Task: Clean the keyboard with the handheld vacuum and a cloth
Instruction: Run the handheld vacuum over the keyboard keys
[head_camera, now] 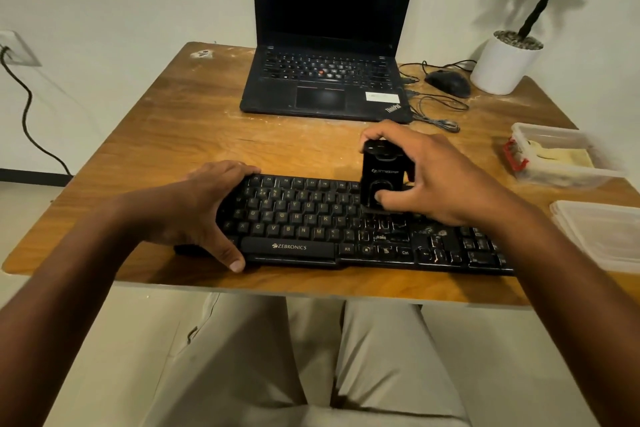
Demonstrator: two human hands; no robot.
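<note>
Head view — vacuuming stage. The keyboard lies along the near edge of the tabletop; the left hand is clamped over its left end, fingers curled over the far edge and thumb along the near edge, pinning it in place; the right hand grasps the handheld vacuum, a small black upright unit, fingers over its top and thumb on its front face, with the base set down on the upper key rows right of centre. Pale specks show on the keys toward the right end, while the left-hand letter block looks cleaner; by that reading the sweep is part done. For good work, the unit should probably stay upright with its mouth flush on the key tops, travel slowly row by row toward the speckled right end, and overlap each pass; the left hand should keep the board from sliding. No cloth can be identified with certainty — a clear container near the right edge holds something pale that cannot be made out. A laptop stands at the far edge.
</note>
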